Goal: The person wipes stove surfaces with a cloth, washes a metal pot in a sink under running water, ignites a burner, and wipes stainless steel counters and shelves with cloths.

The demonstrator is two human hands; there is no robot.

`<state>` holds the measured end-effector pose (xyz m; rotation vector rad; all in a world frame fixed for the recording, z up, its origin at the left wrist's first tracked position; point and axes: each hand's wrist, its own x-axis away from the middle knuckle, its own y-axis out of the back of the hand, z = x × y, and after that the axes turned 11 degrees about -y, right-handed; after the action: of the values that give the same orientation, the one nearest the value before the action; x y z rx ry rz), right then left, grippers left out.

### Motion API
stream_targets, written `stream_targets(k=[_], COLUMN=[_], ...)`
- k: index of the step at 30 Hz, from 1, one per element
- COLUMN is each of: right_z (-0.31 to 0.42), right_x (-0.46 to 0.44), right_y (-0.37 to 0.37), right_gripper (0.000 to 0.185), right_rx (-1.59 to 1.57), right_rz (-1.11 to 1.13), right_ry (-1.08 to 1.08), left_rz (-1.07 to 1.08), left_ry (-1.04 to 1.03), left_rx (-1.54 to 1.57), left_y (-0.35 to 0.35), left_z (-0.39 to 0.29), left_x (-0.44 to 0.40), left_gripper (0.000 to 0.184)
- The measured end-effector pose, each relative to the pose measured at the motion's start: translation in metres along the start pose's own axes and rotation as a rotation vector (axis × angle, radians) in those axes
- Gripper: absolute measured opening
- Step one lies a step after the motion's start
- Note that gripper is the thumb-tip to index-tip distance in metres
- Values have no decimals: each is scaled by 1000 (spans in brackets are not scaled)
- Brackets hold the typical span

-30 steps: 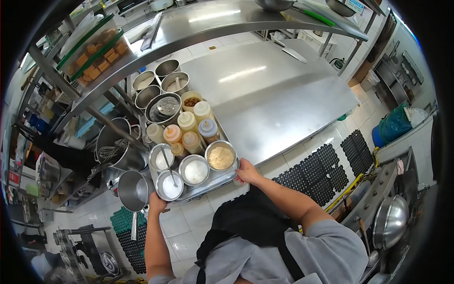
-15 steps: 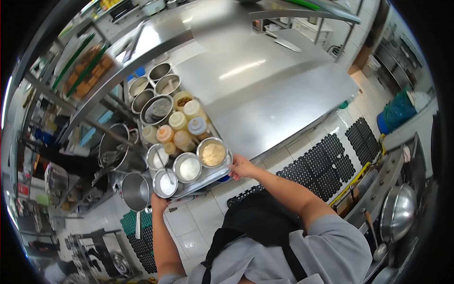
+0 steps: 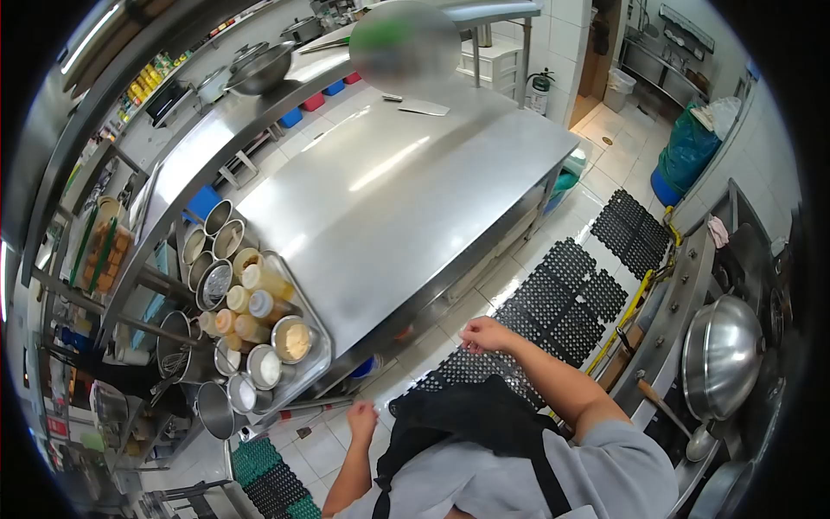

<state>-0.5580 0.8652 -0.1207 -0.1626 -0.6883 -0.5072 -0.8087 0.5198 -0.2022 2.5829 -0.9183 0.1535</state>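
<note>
My left hand (image 3: 363, 421) is off the tray, in the air above the tiled floor, its fingers curled and nothing seen in them. Farther right, my right hand (image 3: 485, 335) hangs over the black floor mat, loosely closed and holding nothing. The metal tray (image 3: 322, 350) rests on the left end of the steel table. On it stand several squeeze bottles (image 3: 261, 304), a bowl of tan powder (image 3: 296, 342), a bowl of white powder (image 3: 269, 370) and other steel containers. A saucepan (image 3: 216, 413) sits at the tray's near left corner.
The steel table (image 3: 372, 233) stretches away, with a cleaver (image 3: 424, 107) near its far end. A shelf rail (image 3: 173, 195) arches over its left side. At right is the stove (image 3: 666, 346) with a large wok (image 3: 722, 359) and a ladle (image 3: 699, 443). Perforated mats (image 3: 562, 290) cover the floor.
Both hands have let go of the tray and drawn back from it, the right one moving rightward. My view has turned right, so the tray appears farther left.
</note>
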Motion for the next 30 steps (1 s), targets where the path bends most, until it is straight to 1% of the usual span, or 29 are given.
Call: stream_targets(k=[1, 3, 5, 6, 9, 11, 12, 14, 15, 16, 18, 19, 20, 21, 22, 23, 24, 25, 26, 27, 29, 30], right_z=[-10, -19, -32, -37, -51, -61, -67, -79, -83, -89, -92, -110, -101, -93, -89, -98, -111, -123, -126, -130, -138, -143], right_x=[11, 30, 46, 53, 73, 88, 92, 103, 106, 109, 120, 121, 140, 153, 161, 163, 157, 153, 153, 153, 152, 151], right_y=[15, 44, 70, 83, 112, 129, 138, 155, 164, 174, 195, 205, 213, 224, 234, 247, 261, 274, 284, 295, 323, 336], right_gripper=[28, 29, 30, 30, 31, 32, 32, 31, 31, 32, 24, 23, 57, 76, 71, 71, 66, 61, 48, 48, 42, 39], right_rx=[-47, -99, -156, -159, -297, -427, -492, -559, -615, -597, -584, -605, -504, -459, -431, -461, -523, -581, -637, -643, -761, -804], right_rz=[-40, -95, -140, -142, -210, -330, -342, -370, -395, -439, -485, -439, -417, -416, -498, -556, -598, -627, -734, -749, -867, -897], right_ry=[-15, -21, 4, 4, -5, 1, -7, -25, -39, -64, -87, 5, -25, -26, -58, -62, -102, -142, -173, -172, -266, -251], left_rz=[117, 326, 398, 401, 439, 410, 423, 306, 327, 238, 97, 19, 76, 120, 211, 276, 307, 330, 345, 354, 504, 557], left_ry=[-26, -211, -295, -296, -333, -435, -440, -626, -632, -727, -936, -1054, -1003, -945, -945, -932, -969, -1062, -1139, -1150, -1254, -1291], left_rx=[10, 9, -2, -3, -16, -124, -129, -375, -377, -538, -833, -962, -966, -986, -1022, -1067, -1043, -943, -847, -837, -654, -588], left_y=[-31, -77, -112, -126, -158, -182, -197, -225, -237, -253, -303, -328, -351, -369, -391, -413, -440, -458, -471, -486, -521, -536], left_z=[-24, -73, -103, -119, -163, -190, -205, -230, -238, -245, -250, -246, -264, -284, -287, -294, -312, -332, -348, -360, -380, -388], left_x=[-5, -13, -29, -37, -57, -70, -78, -90, -99, -111, -142, -159, -160, -161, -172, -183, -184, -176, -170, -169, -173, -176], left_gripper=[22, 20, 19, 19, 20, 15, 15, 22, 22, 32, 51, 59, 63, 67, 67, 66, 66, 64, 63, 63, 59, 56])
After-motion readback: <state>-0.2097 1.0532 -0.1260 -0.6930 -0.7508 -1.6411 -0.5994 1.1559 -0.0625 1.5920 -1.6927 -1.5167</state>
